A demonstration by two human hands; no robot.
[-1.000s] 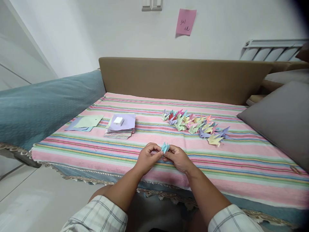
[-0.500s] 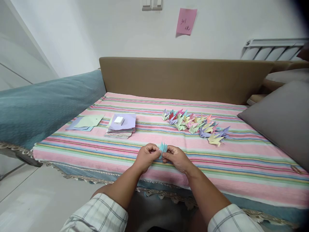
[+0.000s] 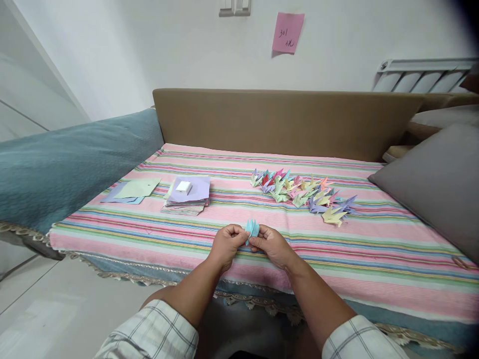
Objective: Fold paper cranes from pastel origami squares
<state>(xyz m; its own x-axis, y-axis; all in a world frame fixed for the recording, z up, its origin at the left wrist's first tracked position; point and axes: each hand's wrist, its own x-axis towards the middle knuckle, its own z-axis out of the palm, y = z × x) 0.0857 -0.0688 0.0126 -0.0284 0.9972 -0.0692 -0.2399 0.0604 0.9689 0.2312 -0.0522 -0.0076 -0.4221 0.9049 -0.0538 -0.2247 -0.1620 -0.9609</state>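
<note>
Between my two hands, above the front part of the striped cloth (image 3: 149, 234), is a small folded light-blue paper (image 3: 253, 229) with pointed tips upward. My left hand (image 3: 227, 244) pinches its left side between thumb and fingers. On the other side my right hand (image 3: 272, 244) grips the paper's right edge, thumb in front. The fingers partly cover the lower folds. Beyond my right hand lies a cluster of folded paper cranes (image 3: 299, 192) in several colours.
A stack of square paper (image 3: 187, 207) with a small white block (image 3: 183, 187) on top lies left of centre. Loose sheets (image 3: 136, 188) are farther left. A grey cushion (image 3: 434, 179) leans at the right, and a brown backrest (image 3: 284, 122) runs along the back.
Both hands keep hold of the light-blue paper and have barely moved. The paper is turned very slightly, showing a little more of its right face.
</note>
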